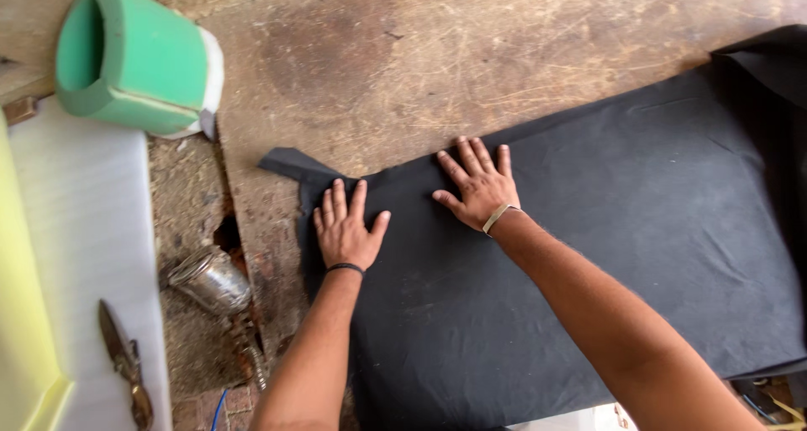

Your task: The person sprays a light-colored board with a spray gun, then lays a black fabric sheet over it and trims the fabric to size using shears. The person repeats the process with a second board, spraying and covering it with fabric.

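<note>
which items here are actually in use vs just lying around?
In use:
left hand, flat on the black fabric
right hand, flat on the same fabric

Lying about:
green foam roll
metal spray gun
scissors on white foam sheet

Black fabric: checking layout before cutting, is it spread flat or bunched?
Spread flat: the black fabric lies smooth under both hands, palms down.

Black fabric sheet (588, 229), spread flat over a pad, lightly wrinkled; one corner flap sticking out left

worn brown floor (378, 53), daylight; cracked edge
</note>
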